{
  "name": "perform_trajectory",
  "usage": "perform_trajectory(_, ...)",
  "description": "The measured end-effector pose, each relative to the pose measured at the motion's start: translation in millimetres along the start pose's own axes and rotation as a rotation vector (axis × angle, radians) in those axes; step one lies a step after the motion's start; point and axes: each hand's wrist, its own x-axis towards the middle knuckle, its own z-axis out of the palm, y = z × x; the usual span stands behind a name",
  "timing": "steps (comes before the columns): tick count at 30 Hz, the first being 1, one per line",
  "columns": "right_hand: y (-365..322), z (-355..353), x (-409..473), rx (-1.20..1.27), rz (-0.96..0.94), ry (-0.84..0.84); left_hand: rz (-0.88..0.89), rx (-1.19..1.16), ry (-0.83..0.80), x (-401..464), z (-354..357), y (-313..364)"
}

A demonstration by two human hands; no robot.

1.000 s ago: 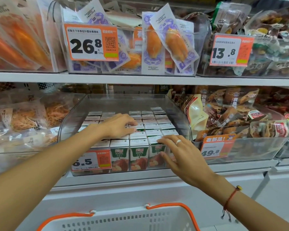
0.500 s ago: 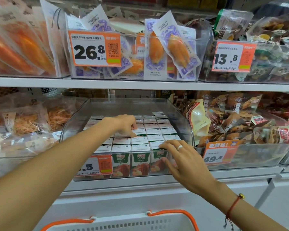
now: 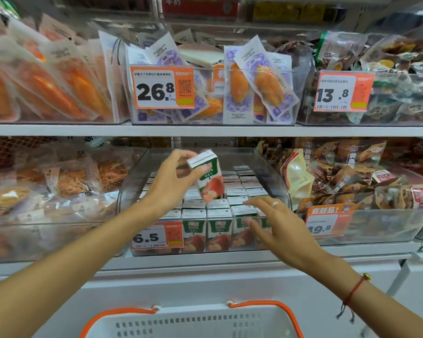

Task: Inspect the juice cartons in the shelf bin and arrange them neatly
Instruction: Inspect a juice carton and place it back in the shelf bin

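A clear plastic shelf bin (image 3: 276,176) on the lower shelf holds several rows of small green-and-white juice cartons (image 3: 219,229) standing upright. My left hand (image 3: 171,184) grips one juice carton (image 3: 209,179) by its top and holds it tilted above the rows. My right hand (image 3: 276,223) reaches over the bin's front right corner, fingers spread and straight, fingertips over the tops of the front cartons. Whether they touch I cannot tell.
An orange price tag reading 6.5 (image 3: 156,236) hangs on the bin's front. Bins of snack packets (image 3: 352,181) flank it on both sides, and more stand on the upper shelf (image 3: 205,130). A white basket with orange handles (image 3: 193,320) sits below my arms.
My left hand has lifted one carton out of the rows and raised it, tilted. My right hand stays at the bin's front right corner. The camera has tilted up slightly.
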Motion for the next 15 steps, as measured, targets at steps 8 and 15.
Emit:
perform_trajectory(8, -71.1, -12.0, -35.9, 0.86, 0.243, -0.293, -0.42, -0.244, -0.018, -118.3, -18.9, -12.9)
perform_trajectory(15, -98.1, 9.2, -55.4, 0.912, 0.38, -0.565, -0.548, -0.3, -0.061, -162.1, -14.3, -25.7)
